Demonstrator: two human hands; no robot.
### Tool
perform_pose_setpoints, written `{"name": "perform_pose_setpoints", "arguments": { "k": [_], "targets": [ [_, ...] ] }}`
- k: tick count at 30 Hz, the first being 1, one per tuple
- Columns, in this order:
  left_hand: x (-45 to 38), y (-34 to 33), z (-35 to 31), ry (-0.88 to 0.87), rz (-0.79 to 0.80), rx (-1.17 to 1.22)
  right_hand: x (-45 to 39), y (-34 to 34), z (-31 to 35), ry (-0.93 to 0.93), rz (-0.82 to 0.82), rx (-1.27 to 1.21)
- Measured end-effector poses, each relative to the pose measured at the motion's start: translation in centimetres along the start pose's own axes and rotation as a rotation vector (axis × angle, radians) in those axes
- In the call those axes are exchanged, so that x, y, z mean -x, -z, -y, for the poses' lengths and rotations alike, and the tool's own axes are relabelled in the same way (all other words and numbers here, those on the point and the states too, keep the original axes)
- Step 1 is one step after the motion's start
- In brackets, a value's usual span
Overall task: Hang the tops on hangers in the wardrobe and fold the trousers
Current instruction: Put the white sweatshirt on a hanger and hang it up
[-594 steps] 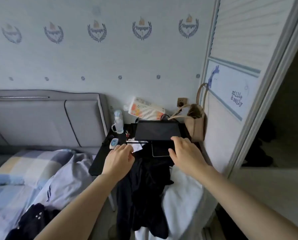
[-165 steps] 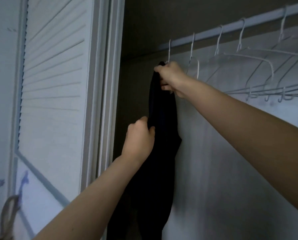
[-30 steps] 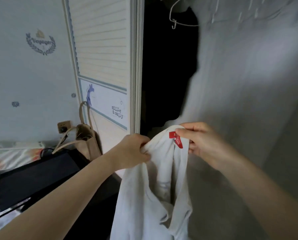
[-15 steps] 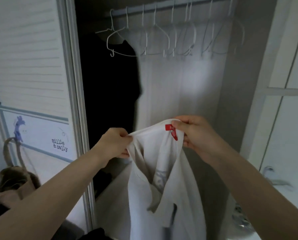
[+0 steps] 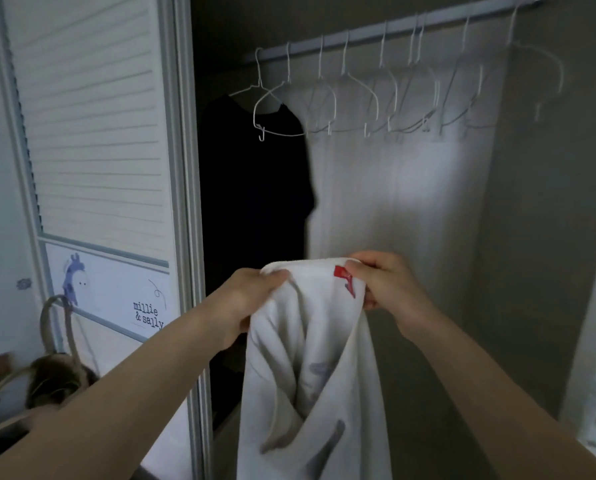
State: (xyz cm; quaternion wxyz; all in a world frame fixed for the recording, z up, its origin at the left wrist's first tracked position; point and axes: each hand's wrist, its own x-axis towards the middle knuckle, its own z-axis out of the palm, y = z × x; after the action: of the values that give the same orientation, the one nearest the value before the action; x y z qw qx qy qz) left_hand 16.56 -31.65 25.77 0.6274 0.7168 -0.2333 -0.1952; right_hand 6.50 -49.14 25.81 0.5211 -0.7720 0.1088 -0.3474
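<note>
A white top (image 5: pixel 310 358) is held up in front of the open wardrobe (image 5: pixel 539 237), gripped at its neckline by both hands. The left hand (image 5: pixel 248 303) is closed around the fabric on one side of the collar, and the right hand (image 5: pixel 383 282) pinches the other side just beside a red label (image 5: pixel 341 273). Held this way, the neck opening is spread between the hands, probably so that a hanger can be slipped in; the rest of the garment hangs slack below.

Above, a rail (image 5: pixel 393 29) is crossed by a row of empty white wire hangers (image 5: pixel 359 95), well apart from the white top and not yet touched. At the left end of the rail a black top (image 5: pixel 255 188) is already hung, so this part of the task is judged partly done; no trousers are in view.

The wardrobe interior is dim, with a pale back wall caught by light. To the left, a white louvred door (image 5: pixel 92 133) is seen with a small printed panel below it, and a bag (image 5: pixel 57 372) with looped handles is found at the lower left. No counter is shown.
</note>
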Motion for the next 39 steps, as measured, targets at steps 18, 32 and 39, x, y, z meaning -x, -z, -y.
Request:
{"name": "perform_pose_setpoints", "arguments": {
  "k": [18, 32, 39],
  "targets": [
    [-14.9, 7.5, -5.2, -0.434, -0.236, 0.196, -28.9, -8.2, 14.3, 0.09, 0.1, -0.136],
    [-23.7, 11.9, -8.4, -0.521, -0.342, 0.111, -44.7, -13.7, 16.5, 0.028, -0.043, 0.06],
    [-26.2, 12.2, -8.6, -0.549, -0.328, 0.109, -44.7, -13.8, 17.9, 0.079, -0.013, -0.134]
  ]
}}
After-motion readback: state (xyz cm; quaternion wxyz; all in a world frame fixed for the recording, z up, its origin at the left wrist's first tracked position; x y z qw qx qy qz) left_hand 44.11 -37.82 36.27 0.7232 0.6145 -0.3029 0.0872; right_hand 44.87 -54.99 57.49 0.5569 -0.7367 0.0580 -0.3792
